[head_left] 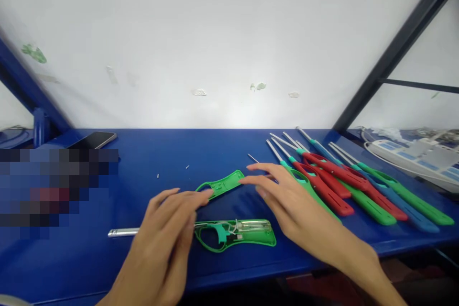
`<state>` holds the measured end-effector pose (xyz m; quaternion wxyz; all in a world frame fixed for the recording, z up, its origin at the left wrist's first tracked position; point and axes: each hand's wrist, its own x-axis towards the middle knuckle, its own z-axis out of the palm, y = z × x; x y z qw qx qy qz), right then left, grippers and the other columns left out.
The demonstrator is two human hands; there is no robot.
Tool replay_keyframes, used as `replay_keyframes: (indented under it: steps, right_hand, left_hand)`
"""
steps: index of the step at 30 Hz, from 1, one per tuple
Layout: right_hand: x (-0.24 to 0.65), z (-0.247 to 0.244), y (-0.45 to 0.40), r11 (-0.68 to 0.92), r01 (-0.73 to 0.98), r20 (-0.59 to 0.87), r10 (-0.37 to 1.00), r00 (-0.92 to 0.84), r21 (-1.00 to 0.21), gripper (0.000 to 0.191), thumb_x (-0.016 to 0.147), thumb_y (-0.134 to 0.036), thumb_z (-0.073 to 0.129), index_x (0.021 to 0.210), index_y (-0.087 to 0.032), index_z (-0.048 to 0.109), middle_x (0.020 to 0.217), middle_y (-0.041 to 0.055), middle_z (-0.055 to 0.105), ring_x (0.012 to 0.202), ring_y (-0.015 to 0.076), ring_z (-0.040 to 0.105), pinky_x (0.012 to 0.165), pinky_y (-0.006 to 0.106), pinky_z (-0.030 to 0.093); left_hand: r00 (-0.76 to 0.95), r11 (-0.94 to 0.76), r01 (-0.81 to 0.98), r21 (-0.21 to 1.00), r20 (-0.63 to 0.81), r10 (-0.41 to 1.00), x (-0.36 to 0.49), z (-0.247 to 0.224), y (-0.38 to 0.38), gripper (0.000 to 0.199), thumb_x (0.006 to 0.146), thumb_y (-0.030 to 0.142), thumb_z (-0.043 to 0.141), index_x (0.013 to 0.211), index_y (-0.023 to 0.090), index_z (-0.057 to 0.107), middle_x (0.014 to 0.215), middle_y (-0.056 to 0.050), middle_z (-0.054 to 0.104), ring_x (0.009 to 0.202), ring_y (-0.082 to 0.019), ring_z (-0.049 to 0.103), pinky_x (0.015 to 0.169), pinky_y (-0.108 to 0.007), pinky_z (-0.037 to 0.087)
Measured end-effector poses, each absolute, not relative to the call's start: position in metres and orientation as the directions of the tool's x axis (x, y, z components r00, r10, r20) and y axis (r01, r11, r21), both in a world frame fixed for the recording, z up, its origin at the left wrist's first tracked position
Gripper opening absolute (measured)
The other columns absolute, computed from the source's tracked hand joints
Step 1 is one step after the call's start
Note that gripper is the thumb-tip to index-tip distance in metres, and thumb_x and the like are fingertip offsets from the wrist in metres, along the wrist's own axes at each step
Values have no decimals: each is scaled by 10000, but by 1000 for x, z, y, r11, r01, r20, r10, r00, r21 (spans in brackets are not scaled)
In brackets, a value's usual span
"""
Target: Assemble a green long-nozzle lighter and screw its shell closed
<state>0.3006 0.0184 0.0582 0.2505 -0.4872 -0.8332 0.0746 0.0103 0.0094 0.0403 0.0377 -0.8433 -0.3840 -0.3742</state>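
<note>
Blurred: pixelated patch (57, 191) at left, contents unreadable | Hidden: lighter tube (122, 233) partly covered by left hand (168, 234) | Cut off: power strip (419, 160) at right edge

Small assembly workshop — blue metal surface (222, 148), rows of finished lighters (358, 186), one opened lighter (234, 234) laid out.

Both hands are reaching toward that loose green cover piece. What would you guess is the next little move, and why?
Probably pinching up the green cover: the right hand and left hand both have fingertips at its ends, and the opened lighter body with exposed insides lies just in front, uncovered.
</note>
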Motion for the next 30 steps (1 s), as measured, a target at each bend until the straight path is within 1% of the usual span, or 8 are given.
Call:
replay_keyframes:
  steps: [3, 7, 9, 12, 15, 18, 22, 30]
  right_hand:
    - [296, 60, 40, 599, 788, 256, 792, -555, -144, 456, 1147, -229, 476, 1590, -316, 541, 1706, 96, 497, 1610, 343, 431, 1268, 590, 455]
    - [288, 62, 54, 599, 796, 145, 798, -585, -85, 342, 1138, -193, 526, 1452, -247, 651, 1410, 120, 705, 1261, 328, 711, 1099, 557, 571]
    - [285, 65, 54, 583, 807, 144, 811, -568, -99, 227, 1135, -186, 539, 1269, -232, 717, 1264, 100, 738, 1107, 295, 738, 1030, 516, 577]
    - [285, 66, 49, 584, 799, 192, 809, -556, -145, 185, 1136, -186, 534, 1107, -234, 710, 1172, 75, 744, 1062, 272, 726, 976, 456, 557]
    - [289, 63, 46, 578, 791, 199, 815, -545, -199, 194, 1146, -185, 499, 1119, -233, 686, 1168, 68, 738, 1038, 260, 731, 935, 428, 545]
    - [296, 59, 45, 556, 795, 210, 830, -516, -243, 216, 1164, -199, 447, 1160, -243, 659, 1179, 62, 732, 1058, 259, 724, 943, 424, 527]
    - [305, 56, 43, 516, 788, 237, 856, -460, -337, 203, 1185, -289, 413, 1168, -277, 615, 1176, 40, 725, 1074, 249, 703, 957, 412, 510]
    - [311, 53, 33, 417, 773, 243, 909, -339, -478, 204, 1170, -327, 388, 1082, -289, 569, 1091, 22, 734, 902, 225, 696, 796, 355, 523]
  left_hand:
    - [248, -585, 752, 304, 692, 678, -5, 43, 15, 344, 1124, 211, 461, 1398, 344, 620, 1246, 38, 771, 1176, -187, 696, 1124, -384, 512]
    - [211, -550, 775, 312, 692, 690, -14, 39, 22, 256, 1100, 307, 544, 1290, 353, 710, 1235, 21, 790, 1184, -239, 722, 1069, -436, 581]
    - [224, -556, 758, 340, 665, 713, -14, 34, 23, 294, 1105, 320, 533, 1336, 362, 710, 1308, 14, 785, 1236, -250, 728, 1069, -453, 606]
    - [227, -534, 742, 405, 598, 769, -15, 29, 25, 353, 1132, 348, 486, 1420, 385, 687, 1436, 18, 748, 1346, -262, 701, 1046, -457, 644]
    - [201, -505, 749, 430, 578, 791, -15, 28, 26, 353, 1132, 379, 492, 1419, 379, 696, 1447, 14, 745, 1377, -275, 685, 1060, -479, 644]
    - [198, -509, 743, 433, 585, 786, -15, 29, 25, 307, 1115, 388, 525, 1332, 356, 739, 1358, 6, 777, 1296, -262, 720, 1078, -486, 629]
    - [201, -525, 725, 446, 591, 781, -15, 27, 25, 270, 1107, 376, 544, 1287, 348, 744, 1341, 4, 766, 1289, -247, 702, 1130, -483, 584]
    - [312, -534, 732, 423, 489, 815, -31, 36, 28, 285, 1097, 463, 562, 1217, 342, 790, 1309, -20, 781, 1177, -254, 762, 1063, -440, 624]
